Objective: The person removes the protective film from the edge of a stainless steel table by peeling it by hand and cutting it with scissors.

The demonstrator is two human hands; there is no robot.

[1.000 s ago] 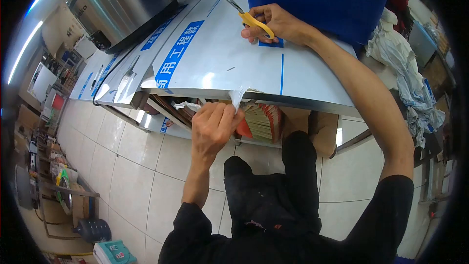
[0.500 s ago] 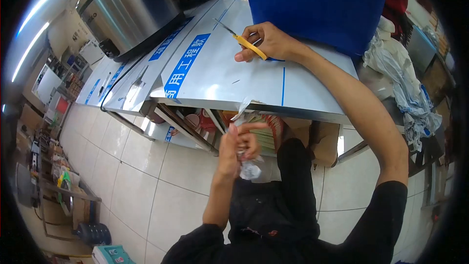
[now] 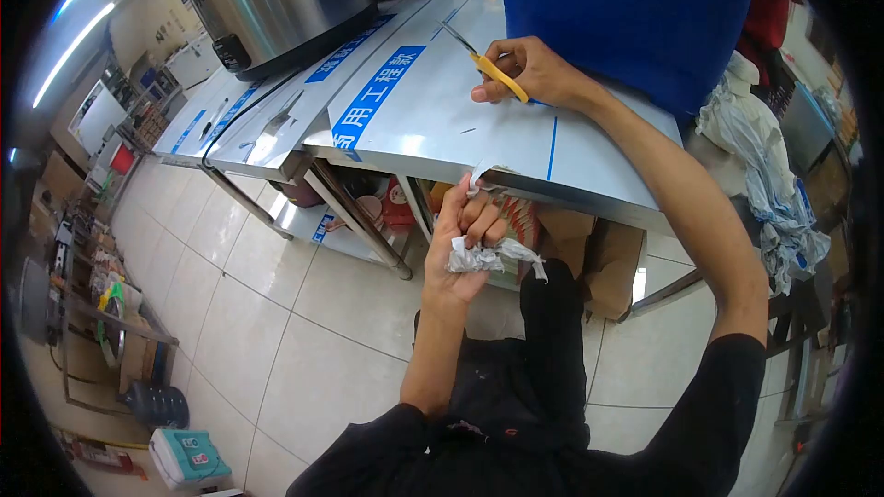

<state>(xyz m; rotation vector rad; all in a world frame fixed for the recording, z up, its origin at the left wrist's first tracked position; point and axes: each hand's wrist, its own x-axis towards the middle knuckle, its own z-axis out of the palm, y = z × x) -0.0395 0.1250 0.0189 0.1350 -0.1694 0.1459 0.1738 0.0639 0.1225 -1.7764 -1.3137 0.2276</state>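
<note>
In my right hand (image 3: 539, 74) is a pair of yellow-handled scissors (image 3: 497, 76), its metal blades pointing up and left, just above the steel table (image 3: 433, 138). My left hand (image 3: 456, 244) is closed around a crumpled wad of whitish film (image 3: 474, 260), with one end hanging out to the right. Its thumb and forefinger are raised to a loose strip of film (image 3: 480, 176) at the table's front edge and seem to pinch it. Film with blue printed bands (image 3: 376, 97) covers the tabletop.
Large steel cookers (image 3: 281, 5) stand at the back left, with a black cable (image 3: 244, 115) running over the table. A blue container (image 3: 626, 18) stands at the back right. Crumpled plastic (image 3: 769, 184) hangs on the right. Cardboard boxes (image 3: 612, 267) sit below the table.
My left hand has risen from below to the table's front edge, and its fingers have closed near the loose strip. My right hand keeps the scissors over the tabletop. The view has shifted slightly.
</note>
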